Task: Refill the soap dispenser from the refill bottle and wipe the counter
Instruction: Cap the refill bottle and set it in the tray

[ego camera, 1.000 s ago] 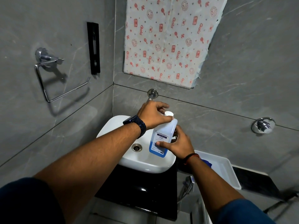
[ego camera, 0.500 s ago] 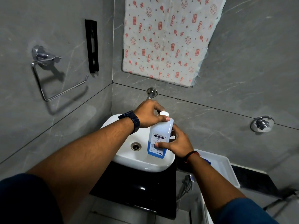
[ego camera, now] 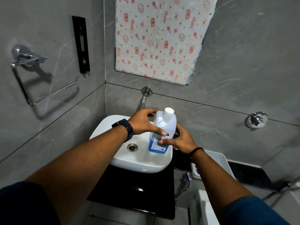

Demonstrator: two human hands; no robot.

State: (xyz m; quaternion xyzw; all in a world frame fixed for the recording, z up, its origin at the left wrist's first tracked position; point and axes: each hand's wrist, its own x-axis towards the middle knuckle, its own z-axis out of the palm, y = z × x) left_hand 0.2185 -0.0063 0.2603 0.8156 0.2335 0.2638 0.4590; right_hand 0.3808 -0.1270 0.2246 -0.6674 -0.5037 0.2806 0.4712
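The refill bottle (ego camera: 162, 132) stands upright on the right rim of the white basin (ego camera: 138, 161), just beside the drain (ego camera: 132, 147) and below the chrome wall spout (ego camera: 143, 99), with its white screw cap (ego camera: 168, 112) on. The right hand (ego camera: 180, 141) wraps the lower body from the right side, thumb laid across the blue-and-white label and the other fingers hidden behind the bottle, so it appears to have a steadying hold. The left hand (ego camera: 144, 122) is spread open against the bottle's left shoulder, thumb resting on the front face and fingers reaching round behind below the cap; whether it grips or merely touches I cannot tell. The bottle looks like translucent, semi-rigid plastic, with blue liquid showing only in the lower part, so it is probably fairly light and bottom-weighted, yet tall enough to tip on the curved rim. Its smooth walls could be slippery if wet and would likely give a little under a hard squeeze, which matters once the cap is off. A sensible hold is the one the right hand has, low around the labelled body, leaving the left free to pinch the ribbed cap and twist. No soap dispenser is clearly visible; something dark sits behind the right hand but is too hidden to name. A white tray (ego camera: 217, 161) lies on the black counter (ego camera: 243, 171) to the right.
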